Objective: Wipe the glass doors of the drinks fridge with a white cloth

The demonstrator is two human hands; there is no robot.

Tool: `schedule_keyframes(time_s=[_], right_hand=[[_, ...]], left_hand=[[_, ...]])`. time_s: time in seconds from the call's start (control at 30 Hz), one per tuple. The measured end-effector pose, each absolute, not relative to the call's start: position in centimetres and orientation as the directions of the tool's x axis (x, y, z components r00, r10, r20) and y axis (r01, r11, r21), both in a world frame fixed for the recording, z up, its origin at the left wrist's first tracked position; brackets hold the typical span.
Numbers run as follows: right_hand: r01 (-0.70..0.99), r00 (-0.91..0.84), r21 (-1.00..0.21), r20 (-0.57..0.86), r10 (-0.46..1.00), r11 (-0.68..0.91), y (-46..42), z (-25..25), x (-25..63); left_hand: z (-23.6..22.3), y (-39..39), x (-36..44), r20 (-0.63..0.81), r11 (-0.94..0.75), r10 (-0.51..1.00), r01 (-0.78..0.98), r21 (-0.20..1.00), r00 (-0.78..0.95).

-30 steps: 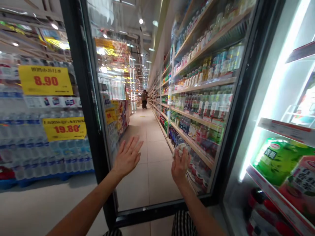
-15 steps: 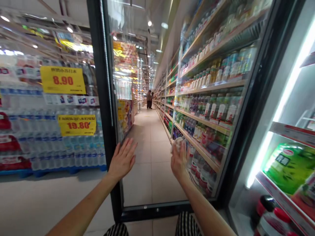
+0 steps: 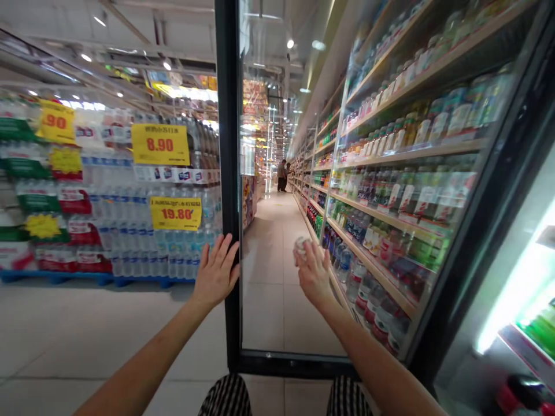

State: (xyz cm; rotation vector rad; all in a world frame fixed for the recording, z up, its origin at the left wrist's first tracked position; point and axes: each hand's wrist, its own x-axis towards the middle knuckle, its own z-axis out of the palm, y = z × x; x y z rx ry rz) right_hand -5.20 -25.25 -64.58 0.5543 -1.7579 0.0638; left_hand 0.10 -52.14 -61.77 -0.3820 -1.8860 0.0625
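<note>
A glass cooler door (image 3: 264,312) in a black frame (image 3: 233,323) stands swung out in front of me. My left hand (image 3: 215,274) is spread at the frame's left upright, its thumb side close to or touching the edge. Nothing is in it. Against the pane, my right hand (image 3: 314,274) is bent over a crumpled whitish cloth (image 3: 300,247), which shows at its fingertips. Blur hides the cloth's exact shape.
Through the glass, shelves of bottled drinks (image 3: 390,196) line an aisle where people (image 3: 282,175) stand far off. Stacked water bottles (image 3: 130,254) with yellow price signs (image 3: 160,144) are at left. A lit cooler interior (image 3: 511,306) is on the right.
My view has turned left, so the door appears farther right. My left hand has gone from over the pane to the frame's outer edge. The right hand has shifted left across the glass.
</note>
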Motion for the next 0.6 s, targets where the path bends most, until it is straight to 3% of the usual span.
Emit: schedule_keyframes(time_s=[0.1, 0.17, 0.27, 0.43, 0.6], right_hand=[[-0.547, -0.11, 0.502, 0.751, -0.652, 0.67, -28.5, -68.1, -4.3], [-0.607, -0.065, 0.581, 0.643, -0.763, 0.541, -30.5, -69.1, -4.2], [-0.618, -0.041, 0.585, 0.644, -0.764, 0.526, -32.2, -67.0, -4.8], [-0.548, -0.115, 0.418, 0.82, -0.561, 0.724, -32.5, -62.8, -5.8], [-0.606, -0.008, 0.606, 0.643, -0.766, 0.515, -32.1, -66.9, -4.8]], left_hand=[[-62.3, -52.6, 0.2, 0.906, 0.946, 0.296, 0.227, -0.233, -0.303], [-62.5, -52.7, 0.2, 0.905, 0.945, 0.299, 0.229, -0.236, -0.303], [-62.4, -52.9, 0.2, 0.901, 0.941, 0.305, 0.245, -0.235, -0.308], [-62.2, -52.9, 0.4, 0.901, 0.938, 0.298, 0.27, -0.216, -0.315], [-61.9, -53.2, 0.5, 0.915, 0.952, 0.259, 0.239, -0.19, -0.308]])
